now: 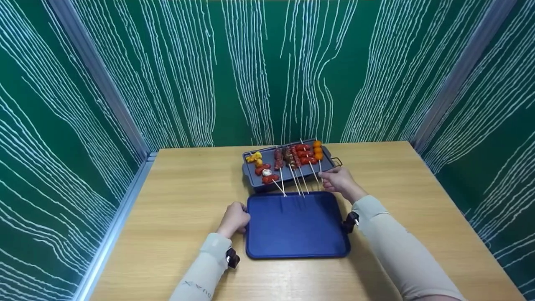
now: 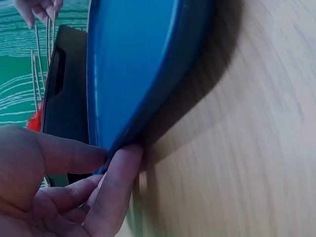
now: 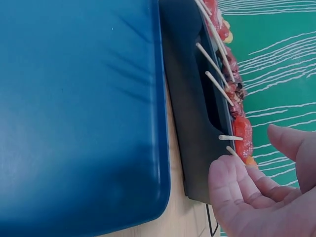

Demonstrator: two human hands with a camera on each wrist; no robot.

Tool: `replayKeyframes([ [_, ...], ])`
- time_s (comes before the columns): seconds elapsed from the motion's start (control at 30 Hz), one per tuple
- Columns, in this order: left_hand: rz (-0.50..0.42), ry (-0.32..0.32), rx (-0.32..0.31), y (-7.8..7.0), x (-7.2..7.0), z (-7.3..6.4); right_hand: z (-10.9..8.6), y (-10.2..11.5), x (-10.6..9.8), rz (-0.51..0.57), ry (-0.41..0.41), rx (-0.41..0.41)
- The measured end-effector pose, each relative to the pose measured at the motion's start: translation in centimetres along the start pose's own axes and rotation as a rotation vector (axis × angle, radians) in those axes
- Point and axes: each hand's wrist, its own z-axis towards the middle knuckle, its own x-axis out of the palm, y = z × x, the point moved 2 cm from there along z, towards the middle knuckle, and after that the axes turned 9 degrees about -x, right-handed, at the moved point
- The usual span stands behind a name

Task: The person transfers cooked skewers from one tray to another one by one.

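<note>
My left hand (image 1: 235, 218) pinches the left edge of a blue rectangular tray (image 1: 299, 228), thumb and fingertips meeting at its rim in the left wrist view. Behind the tray stands a dark grill (image 1: 267, 155) bearing several skewers. My right hand (image 1: 340, 182) is at the grill's front right, beside the stick of the skewer with orange balls (image 1: 318, 150). In the right wrist view its thumb (image 3: 286, 140) stands apart from the fingers, and the fingertips lie right at a stick end (image 3: 233, 152). Red sausage skewers (image 1: 307, 154) lie just left of the orange one.
Dark meat skewers (image 1: 288, 156) lie mid-grill, and a mixed skewer (image 1: 267, 171) with yellow and red pieces is at its left. Their sticks jut over the grill's front toward the tray. A wire handle (image 1: 337, 161) sticks out on the right. Wooden table (image 1: 179, 196); green walls behind.
</note>
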Motion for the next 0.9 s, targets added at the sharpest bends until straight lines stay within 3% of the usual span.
replayKeyframes([
  [0.17, -0.013, -0.019, -0.028, -0.1, 0.1, -0.4, 0.4, -0.2, 0.5, -0.065, -0.016, 0.013],
  [0.4, -0.005, 0.002, -0.030, 2.8, 1.7, 4.1, 1.1, -0.5, 0.8, -0.097, -0.042, 0.011],
  [0.57, -0.015, -0.003, -0.044, 2.9, 1.9, 4.3, 1.5, -0.4, 0.9, -0.088, -0.055, 0.012],
  [0.7, -0.026, -0.001, -0.052, 2.7, 1.8, 3.8, 1.6, -0.3, 1.0, -0.070, -0.068, 0.015],
  [0.9, -0.023, -0.028, -0.036, 0.0, 0.5, 0.2, 2.0, -0.1, 1.1, -0.048, -0.086, 0.011],
])
